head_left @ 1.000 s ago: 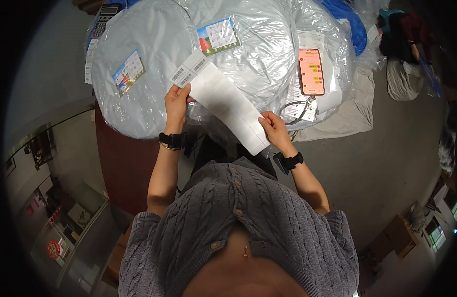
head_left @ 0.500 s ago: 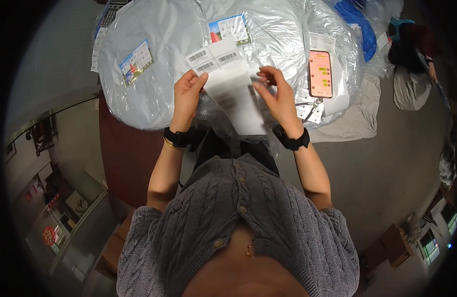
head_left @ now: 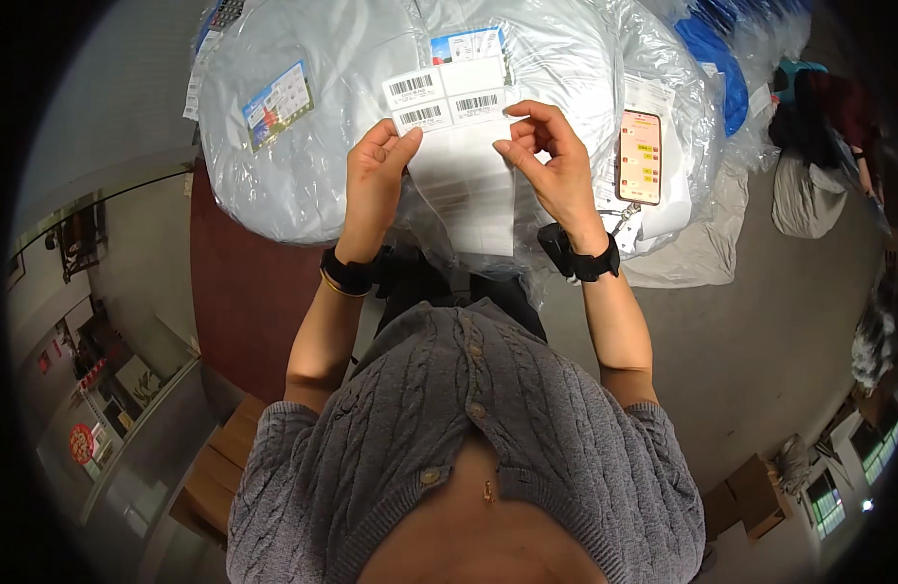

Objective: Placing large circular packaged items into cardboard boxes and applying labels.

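Note:
A strip of white barcode labels [head_left: 461, 185] hangs in front of me, its upper end tilted over the plastic-wrapped bundle. Printed barcodes show on several labels at the top; the long lower part looks plain white and curls down toward my lap. My left hand [head_left: 379, 175] pinches the strip's left edge between thumb and fingers. At the right edge, my right hand [head_left: 554, 161] is closed, thumb and index finger at the paper just below the labels. Beneath both hands lies the large silver-grey bundle in clear plastic [head_left: 313, 195], with a colourful printed card [head_left: 278, 105] on its left part.
To the right, a phone [head_left: 640, 158] with a lit chat screen rests on printed papers [head_left: 675, 200], a cord at its lower end. Another colourful card [head_left: 468, 47] is partly behind the labels. Blue plastic [head_left: 718, 73] lies farther right. Cardboard boxes [head_left: 220, 467] stand at lower left.
My right hand has come in to the strip's right edge, where it was apart from it before. The strip has straightened and shifted slightly right, and its barcodes are sharper.

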Tool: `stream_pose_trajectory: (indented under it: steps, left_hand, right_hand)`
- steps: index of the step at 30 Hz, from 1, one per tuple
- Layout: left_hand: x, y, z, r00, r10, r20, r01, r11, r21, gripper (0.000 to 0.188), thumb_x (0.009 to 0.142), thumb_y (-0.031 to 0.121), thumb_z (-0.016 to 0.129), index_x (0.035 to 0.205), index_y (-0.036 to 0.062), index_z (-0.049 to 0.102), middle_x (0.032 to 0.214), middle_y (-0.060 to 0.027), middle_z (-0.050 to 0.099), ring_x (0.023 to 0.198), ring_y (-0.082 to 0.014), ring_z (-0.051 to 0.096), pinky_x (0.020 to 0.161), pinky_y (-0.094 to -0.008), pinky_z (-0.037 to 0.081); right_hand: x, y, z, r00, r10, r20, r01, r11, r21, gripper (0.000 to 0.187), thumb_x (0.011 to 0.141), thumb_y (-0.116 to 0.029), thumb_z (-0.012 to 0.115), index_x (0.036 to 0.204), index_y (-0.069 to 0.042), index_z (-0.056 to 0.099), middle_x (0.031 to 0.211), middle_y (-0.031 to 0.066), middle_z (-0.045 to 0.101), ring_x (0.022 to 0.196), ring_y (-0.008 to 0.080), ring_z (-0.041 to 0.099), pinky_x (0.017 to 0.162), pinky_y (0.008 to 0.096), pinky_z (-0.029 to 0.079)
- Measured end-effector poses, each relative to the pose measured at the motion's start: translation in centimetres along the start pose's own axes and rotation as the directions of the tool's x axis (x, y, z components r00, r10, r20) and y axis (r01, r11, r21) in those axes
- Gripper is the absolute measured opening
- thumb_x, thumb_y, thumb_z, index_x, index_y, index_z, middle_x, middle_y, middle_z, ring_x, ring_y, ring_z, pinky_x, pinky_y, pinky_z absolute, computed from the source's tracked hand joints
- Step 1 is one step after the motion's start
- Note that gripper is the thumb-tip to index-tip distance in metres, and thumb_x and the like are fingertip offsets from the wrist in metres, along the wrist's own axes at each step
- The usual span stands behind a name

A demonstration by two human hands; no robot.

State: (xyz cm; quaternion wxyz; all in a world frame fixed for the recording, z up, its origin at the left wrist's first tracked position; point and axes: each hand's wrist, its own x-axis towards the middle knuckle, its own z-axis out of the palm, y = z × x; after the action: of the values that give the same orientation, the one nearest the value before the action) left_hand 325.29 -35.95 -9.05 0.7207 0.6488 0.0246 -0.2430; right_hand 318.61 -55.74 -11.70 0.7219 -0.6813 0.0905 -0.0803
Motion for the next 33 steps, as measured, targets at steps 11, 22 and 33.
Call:
stream_pose_trajectory:
  steps: [11,22,33]
  left_hand:
    - [-0.4,-0.6,1.1,0.958,0.287,0.006,-0.284,0.951,-0.124,0.053,0.090,-0.002,0.054,0.138,0.0044,0.033,0.119,-0.0158,0.058,0.097,-0.0166,0.063,0.082,-0.0245,0.050]
    - [-0.5,-0.7,-0.5,0.963,0.219,0.154,-0.195,0.969,-0.154,0.050,0.093,0.002,0.053,0.139,0.0007,0.035,0.119,-0.0128,0.059,0.091,-0.0088,0.059,0.077,-0.0213,0.047]
    - [-0.5,-1.0,-0.6,0.975,0.223,0.020,-0.223,0.974,-0.031,0.030,0.098,0.012,0.048,0.125,-0.0011,0.044,0.110,-0.0137,0.061,0.087,-0.0080,0.059,0.070,-0.0200,0.047]
  right_hand:
    - [-0.1,0.6,-0.5,0.987,0.143,0.069,-0.146,0.988,0.046,0.021,0.082,-0.004,0.071,0.100,0.000,0.062,0.077,-0.0028,0.058,0.068,0.0028,0.050,0.063,0.0172,0.042]
    - [0.0,1.2,0.0,0.980,0.198,0.034,-0.200,0.948,0.247,0.013,0.086,-0.008,0.069,0.093,-0.001,0.061,0.068,-0.0059,0.055,0.058,-0.0006,0.045,0.054,0.0149,0.036]
    - [-0.6,1.4,0.4,0.982,0.182,0.057,-0.191,0.954,0.232,0.010,0.087,-0.008,0.067,0.092,-0.002,0.061,0.067,-0.0066,0.055,0.057,-0.0003,0.044,0.052,0.0155,0.036]
